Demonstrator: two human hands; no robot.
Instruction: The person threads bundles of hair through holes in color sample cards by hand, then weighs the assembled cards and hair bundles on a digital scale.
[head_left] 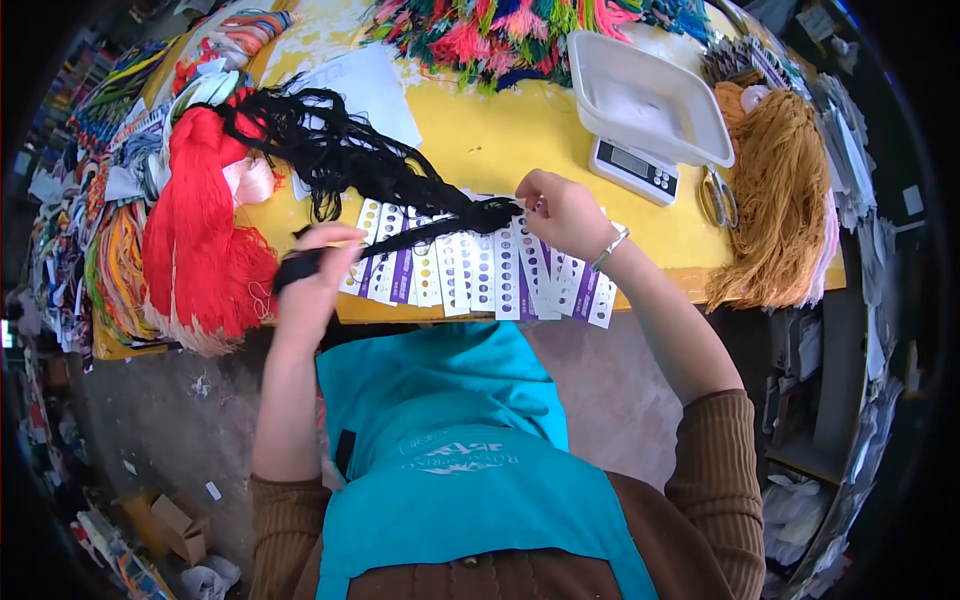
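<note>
A long tangle of black thread (385, 170) stretches across the yellow table from the upper left to the middle. My right hand (570, 218) pinches the end of this hank, fingertips pressed together. At the left, my left hand (312, 285) is closed around a gathered strand of the same black thread, which runs taut toward the right hand; part of the bunch is hidden by the fingers. Beneath the thread lie several white and purple punched cards (483, 275), fanned along the table's front edge.
Red thread (190, 215) hangs at the left edge near multicoloured skeins (125, 260). A digital scale (634, 170) carries a white tray (650, 100). Scissors (717, 198) lie beside brown thread (785, 190) at the right. Bright tassel-like bundles (490, 35) lie at the back.
</note>
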